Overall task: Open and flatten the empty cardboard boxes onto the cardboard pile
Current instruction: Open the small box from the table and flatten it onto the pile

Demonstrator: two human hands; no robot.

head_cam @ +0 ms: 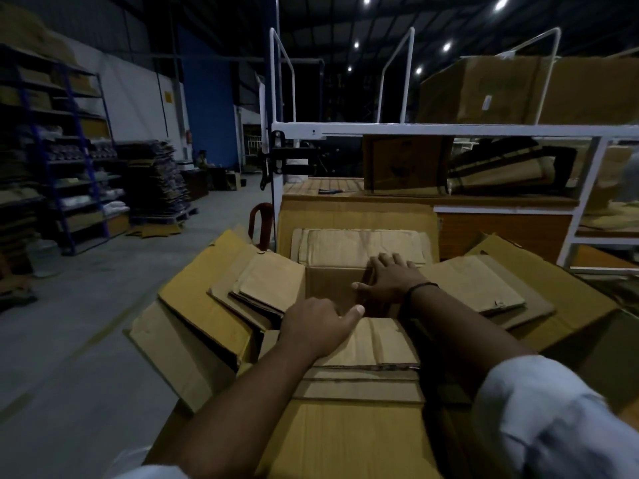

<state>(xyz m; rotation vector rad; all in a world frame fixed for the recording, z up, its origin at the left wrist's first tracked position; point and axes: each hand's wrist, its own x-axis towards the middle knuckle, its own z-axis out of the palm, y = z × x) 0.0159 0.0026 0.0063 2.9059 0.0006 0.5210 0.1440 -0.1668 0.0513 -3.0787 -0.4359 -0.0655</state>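
No legible text or labels.
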